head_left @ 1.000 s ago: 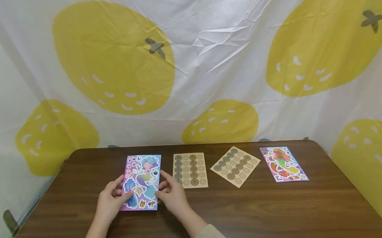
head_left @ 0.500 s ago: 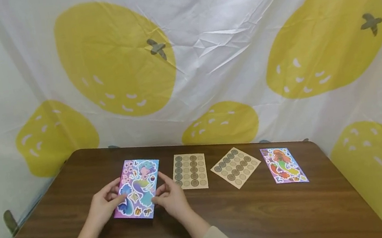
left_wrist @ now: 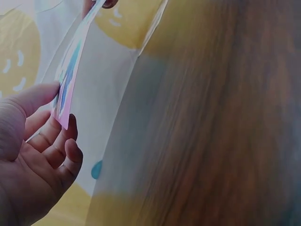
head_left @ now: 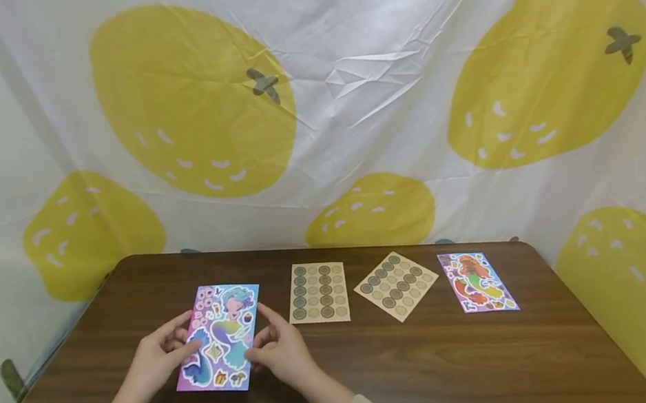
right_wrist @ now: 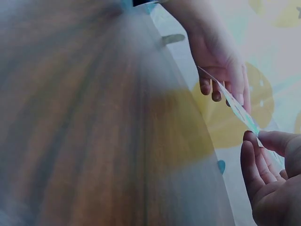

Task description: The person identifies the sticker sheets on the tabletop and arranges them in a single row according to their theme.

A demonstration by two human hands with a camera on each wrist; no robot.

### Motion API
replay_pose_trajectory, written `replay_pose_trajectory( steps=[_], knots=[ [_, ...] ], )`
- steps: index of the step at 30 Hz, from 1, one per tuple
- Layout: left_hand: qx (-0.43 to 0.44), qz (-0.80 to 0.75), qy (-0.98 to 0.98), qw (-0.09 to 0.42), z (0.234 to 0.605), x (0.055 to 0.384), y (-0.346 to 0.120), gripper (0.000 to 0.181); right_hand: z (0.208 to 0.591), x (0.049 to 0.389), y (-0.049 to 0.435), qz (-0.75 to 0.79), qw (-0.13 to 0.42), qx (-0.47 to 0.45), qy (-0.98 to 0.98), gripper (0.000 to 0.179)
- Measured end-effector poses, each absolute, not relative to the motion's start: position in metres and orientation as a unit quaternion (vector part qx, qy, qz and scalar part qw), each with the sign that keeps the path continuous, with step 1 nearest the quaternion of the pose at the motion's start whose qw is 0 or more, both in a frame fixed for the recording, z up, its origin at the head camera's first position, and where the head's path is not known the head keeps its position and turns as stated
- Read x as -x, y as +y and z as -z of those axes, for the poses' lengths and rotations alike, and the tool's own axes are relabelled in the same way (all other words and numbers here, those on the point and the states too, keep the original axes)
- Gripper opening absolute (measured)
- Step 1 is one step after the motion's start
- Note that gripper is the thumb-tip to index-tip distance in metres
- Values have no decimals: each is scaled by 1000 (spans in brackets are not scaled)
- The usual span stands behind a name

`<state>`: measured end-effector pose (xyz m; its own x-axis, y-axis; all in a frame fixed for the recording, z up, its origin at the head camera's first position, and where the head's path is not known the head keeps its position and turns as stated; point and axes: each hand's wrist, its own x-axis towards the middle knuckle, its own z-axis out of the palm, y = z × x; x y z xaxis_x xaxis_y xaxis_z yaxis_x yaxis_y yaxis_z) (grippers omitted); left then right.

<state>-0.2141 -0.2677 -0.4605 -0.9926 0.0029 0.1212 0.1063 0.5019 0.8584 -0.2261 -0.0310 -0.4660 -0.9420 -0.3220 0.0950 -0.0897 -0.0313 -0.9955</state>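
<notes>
A purple and blue mermaid sticker sheet (head_left: 218,339) is held up off the table between both hands in the head view. My left hand (head_left: 158,358) pinches its left edge, thumb on the printed face and fingers behind. Opposite, my right hand (head_left: 282,350) pinches the right edge the same way. Seen nearly edge-on, the sticker sheet (left_wrist: 70,75) runs up from the left hand (left_wrist: 35,146) in the left wrist view. In the right wrist view, the right hand (right_wrist: 277,179) grips the near end of the sheet (right_wrist: 237,109), with the left hand (right_wrist: 218,59) beyond.
Two beige sheets with round coin-like prints, one straight (head_left: 317,293) and one turned diagonally (head_left: 396,286), lie on the brown wooden table (head_left: 435,366). Right of them lies another mermaid sticker sheet (head_left: 478,281). Behind hangs a white curtain (head_left: 372,110) printed with yellow fruit.
Both hands have moved the mermaid sticker sheet left and nearer to me, and it tilts a little more. The sheets lying on the table stay where they were.
</notes>
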Motion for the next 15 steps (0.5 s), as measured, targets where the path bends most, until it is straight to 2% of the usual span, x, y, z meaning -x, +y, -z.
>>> replay_pose_trajectory(
  steps=[6, 15],
  knots=[
    [56, 518, -852, 57, 460, 209, -274, 60, 466, 217, -34, 700, 88, 151, 693, 87],
    [55, 545, -836, 10, 464, 202, -279, 66, 471, 209, -36, 700, 98, 147, 691, 91]
  ],
)
